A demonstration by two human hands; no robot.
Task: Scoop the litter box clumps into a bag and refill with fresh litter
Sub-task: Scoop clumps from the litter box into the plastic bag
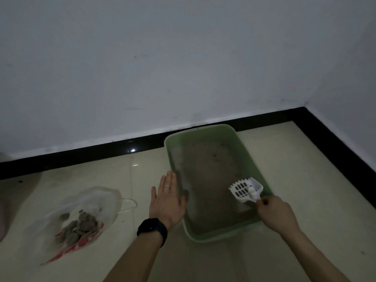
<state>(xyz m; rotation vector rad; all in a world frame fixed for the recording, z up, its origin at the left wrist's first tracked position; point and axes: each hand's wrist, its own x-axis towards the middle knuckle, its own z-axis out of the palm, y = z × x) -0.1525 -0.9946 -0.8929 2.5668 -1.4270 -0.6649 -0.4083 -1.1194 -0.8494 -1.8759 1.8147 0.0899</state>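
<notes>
The scooping looks largely done. The green litter box [203, 128] sits on the tiled floor [284, 159], its far end close to the wall, and the litter [207, 171] inside lies in a thin, fairly even brown layer with only small dark specks showing. To the left of the box, well apart from it, a clear plastic bag [95, 200] lies open with a heap of grey clumps [81, 224] already in it. The right hand [274, 212] curls its fingers [264, 201] round the handle of the white slotted scoop [243, 189], held over the box's near right corner; the scoop appears empty. The left hand [165, 202] is flat against the box's left wall, fingers straight, holding nothing. Refilling remains; no fresh litter is in view.
</notes>
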